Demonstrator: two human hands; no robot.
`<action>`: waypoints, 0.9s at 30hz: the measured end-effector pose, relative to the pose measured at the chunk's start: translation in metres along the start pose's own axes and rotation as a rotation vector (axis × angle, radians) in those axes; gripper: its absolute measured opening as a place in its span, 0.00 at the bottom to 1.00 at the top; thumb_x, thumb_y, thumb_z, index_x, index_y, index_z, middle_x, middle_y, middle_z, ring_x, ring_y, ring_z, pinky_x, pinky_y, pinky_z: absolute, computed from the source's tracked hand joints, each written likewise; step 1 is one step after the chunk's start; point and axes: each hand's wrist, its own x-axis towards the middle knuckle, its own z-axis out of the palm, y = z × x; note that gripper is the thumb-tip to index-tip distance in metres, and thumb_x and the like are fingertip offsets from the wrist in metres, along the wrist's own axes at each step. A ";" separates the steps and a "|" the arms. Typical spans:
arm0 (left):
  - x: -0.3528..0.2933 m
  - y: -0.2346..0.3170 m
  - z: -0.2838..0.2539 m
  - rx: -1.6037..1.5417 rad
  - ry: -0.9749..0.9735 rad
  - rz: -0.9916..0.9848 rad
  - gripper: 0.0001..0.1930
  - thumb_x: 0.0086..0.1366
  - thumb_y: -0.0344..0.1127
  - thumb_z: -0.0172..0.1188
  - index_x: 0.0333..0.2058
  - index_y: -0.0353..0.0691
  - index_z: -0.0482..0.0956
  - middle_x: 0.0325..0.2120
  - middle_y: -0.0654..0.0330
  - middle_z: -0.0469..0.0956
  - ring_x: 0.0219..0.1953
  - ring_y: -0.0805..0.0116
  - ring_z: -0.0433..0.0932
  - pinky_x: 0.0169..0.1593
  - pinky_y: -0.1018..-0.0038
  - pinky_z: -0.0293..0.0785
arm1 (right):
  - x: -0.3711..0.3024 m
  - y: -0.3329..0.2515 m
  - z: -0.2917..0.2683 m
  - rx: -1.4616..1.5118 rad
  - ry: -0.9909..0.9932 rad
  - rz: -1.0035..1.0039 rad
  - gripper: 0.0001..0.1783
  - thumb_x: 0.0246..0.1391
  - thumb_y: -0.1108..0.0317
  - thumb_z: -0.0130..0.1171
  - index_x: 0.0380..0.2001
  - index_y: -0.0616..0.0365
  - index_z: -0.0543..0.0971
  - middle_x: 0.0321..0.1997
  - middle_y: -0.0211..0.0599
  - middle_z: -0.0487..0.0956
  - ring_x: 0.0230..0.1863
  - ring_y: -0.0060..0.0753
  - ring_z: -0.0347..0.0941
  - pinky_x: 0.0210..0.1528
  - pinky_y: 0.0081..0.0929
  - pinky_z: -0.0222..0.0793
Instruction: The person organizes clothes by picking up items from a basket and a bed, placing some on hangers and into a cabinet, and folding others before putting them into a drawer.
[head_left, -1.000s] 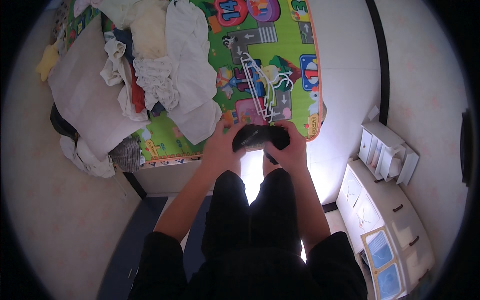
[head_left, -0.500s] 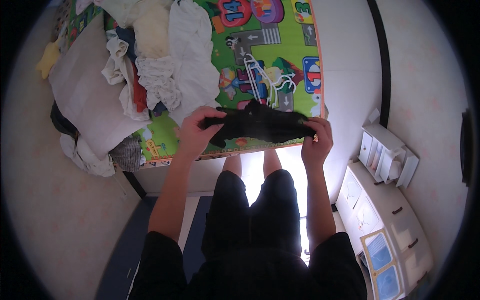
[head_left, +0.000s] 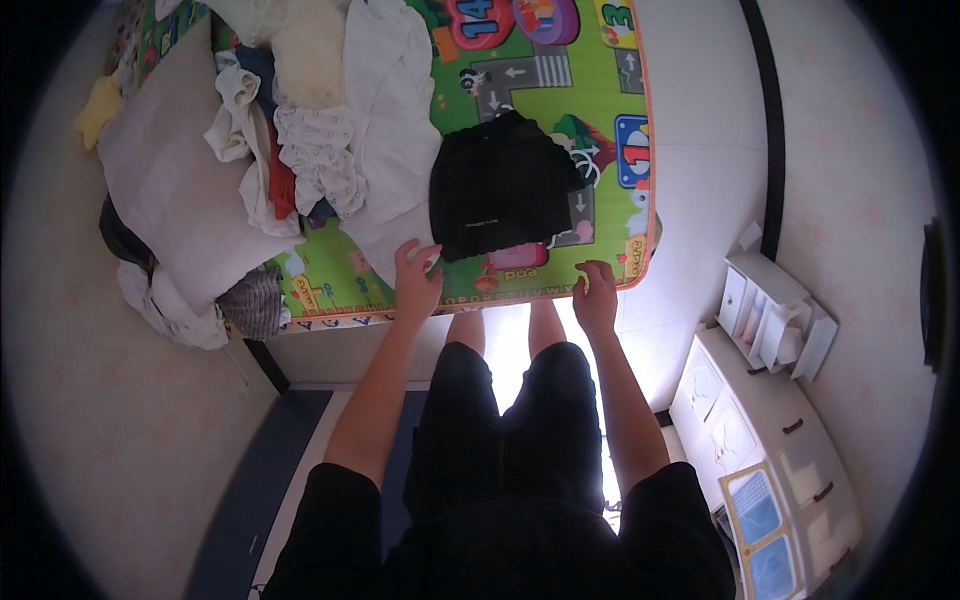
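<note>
A black garment (head_left: 505, 190), shaped like a pair of shorts with a gathered edge toward me, lies spread on the colourful play mat (head_left: 470, 285). My left hand (head_left: 418, 282) is just off its near left corner, fingers loosely bent and apart, holding nothing. Beyond the near right side is my right hand (head_left: 596, 298), also empty with its fingers slightly curled. White clothes hangers (head_left: 587, 168) stick out from under the garment's right side; most of them is covered. Along its left side lies a long white cloth garment (head_left: 388, 120).
A heap of clothes fills the left: a cream piece (head_left: 306, 70), a ruffled white garment (head_left: 318, 145), a red one (head_left: 281, 180) and a large greyish cloth (head_left: 175, 170). A striped grey cloth (head_left: 252, 303) hangs at the edge. White drawers (head_left: 775, 420) and a small shelf (head_left: 775, 310) stand right.
The black garment has left both hands and now lies flat farther away, over the hangers. Both hands have drawn back toward me, the right one also moving slightly left.
</note>
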 end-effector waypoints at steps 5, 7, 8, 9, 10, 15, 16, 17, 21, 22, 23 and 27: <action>-0.004 -0.037 0.028 -0.135 0.175 -0.140 0.18 0.59 0.29 0.71 0.49 0.40 0.82 0.47 0.50 0.78 0.38 0.61 0.81 0.47 0.67 0.80 | 0.014 -0.012 0.028 0.124 0.001 0.077 0.21 0.60 0.72 0.57 0.57 0.52 0.77 0.56 0.45 0.76 0.58 0.55 0.75 0.58 0.48 0.74; -0.002 -0.042 0.043 -0.273 0.153 -0.261 0.18 0.60 0.34 0.73 0.47 0.39 0.81 0.41 0.51 0.80 0.36 0.58 0.81 0.45 0.66 0.80 | 0.030 -0.026 0.039 0.161 0.081 0.120 0.26 0.58 0.66 0.64 0.60 0.52 0.74 0.56 0.47 0.76 0.60 0.57 0.73 0.60 0.49 0.72; -0.001 -0.044 0.050 -0.323 0.119 -0.384 0.18 0.60 0.37 0.74 0.46 0.38 0.81 0.38 0.51 0.81 0.35 0.57 0.81 0.44 0.66 0.80 | 0.039 -0.033 0.047 0.157 0.161 0.136 0.27 0.58 0.64 0.66 0.60 0.52 0.74 0.56 0.47 0.75 0.60 0.58 0.73 0.61 0.50 0.71; 0.000 -0.045 0.056 -0.256 0.169 -0.249 0.19 0.60 0.40 0.74 0.45 0.37 0.80 0.36 0.52 0.82 0.34 0.56 0.81 0.43 0.65 0.79 | 0.048 -0.037 0.052 0.154 0.242 0.152 0.29 0.57 0.62 0.68 0.60 0.51 0.73 0.56 0.48 0.75 0.60 0.59 0.72 0.61 0.50 0.71; 0.001 -0.045 0.062 -0.156 0.182 -0.172 0.20 0.60 0.42 0.75 0.44 0.36 0.80 0.34 0.52 0.82 0.33 0.56 0.81 0.41 0.64 0.78 | 0.057 -0.040 0.055 0.113 0.244 0.192 0.28 0.56 0.61 0.70 0.58 0.52 0.75 0.56 0.48 0.75 0.59 0.59 0.72 0.60 0.51 0.71; 0.013 -0.040 0.073 -0.106 0.104 -0.309 0.19 0.65 0.46 0.71 0.39 0.34 0.80 0.31 0.54 0.82 0.33 0.57 0.81 0.40 0.64 0.76 | 0.081 -0.034 0.065 -0.125 0.105 0.336 0.19 0.56 0.58 0.71 0.45 0.57 0.80 0.49 0.47 0.79 0.52 0.56 0.75 0.52 0.46 0.71; 0.016 -0.037 0.072 -0.159 0.060 -0.384 0.18 0.66 0.46 0.70 0.38 0.34 0.80 0.31 0.55 0.82 0.33 0.59 0.81 0.39 0.65 0.76 | 0.080 -0.030 0.063 0.034 0.106 0.297 0.17 0.58 0.58 0.70 0.42 0.58 0.80 0.45 0.45 0.79 0.49 0.53 0.75 0.51 0.44 0.71; 0.017 -0.033 0.069 -0.214 0.016 -0.458 0.17 0.68 0.46 0.68 0.37 0.35 0.80 0.31 0.57 0.82 0.33 0.60 0.81 0.39 0.66 0.75 | 0.077 -0.027 0.059 0.179 0.088 0.294 0.15 0.60 0.59 0.68 0.40 0.59 0.80 0.42 0.42 0.80 0.46 0.49 0.76 0.49 0.42 0.71; 0.009 -0.009 0.048 -1.093 0.076 -0.667 0.15 0.75 0.46 0.61 0.44 0.38 0.80 0.40 0.60 0.83 0.41 0.65 0.82 0.45 0.69 0.77 | 0.048 -0.022 0.026 0.745 0.028 0.464 0.12 0.71 0.61 0.59 0.37 0.60 0.77 0.34 0.33 0.79 0.36 0.31 0.76 0.43 0.30 0.72; 0.002 -0.003 0.038 -1.231 0.043 -0.656 0.15 0.76 0.45 0.59 0.49 0.39 0.79 0.45 0.59 0.83 0.46 0.64 0.82 0.50 0.67 0.78 | 0.037 -0.024 0.015 0.813 0.030 0.420 0.12 0.72 0.62 0.58 0.38 0.59 0.77 0.35 0.32 0.79 0.36 0.29 0.75 0.43 0.29 0.72; -0.005 0.003 0.028 -1.341 0.037 -0.686 0.17 0.77 0.45 0.57 0.53 0.39 0.79 0.49 0.58 0.83 0.51 0.63 0.82 0.54 0.65 0.79 | 0.027 -0.025 0.002 0.895 0.028 0.430 0.12 0.73 0.62 0.56 0.38 0.59 0.77 0.35 0.32 0.79 0.37 0.27 0.75 0.43 0.29 0.72; -0.032 0.028 -0.002 -1.415 0.015 -0.674 0.16 0.77 0.46 0.57 0.50 0.39 0.80 0.45 0.61 0.84 0.47 0.67 0.82 0.48 0.69 0.79 | -0.005 -0.038 -0.044 1.090 -0.019 0.522 0.13 0.76 0.61 0.51 0.43 0.59 0.77 0.41 0.33 0.80 0.40 0.26 0.76 0.48 0.29 0.74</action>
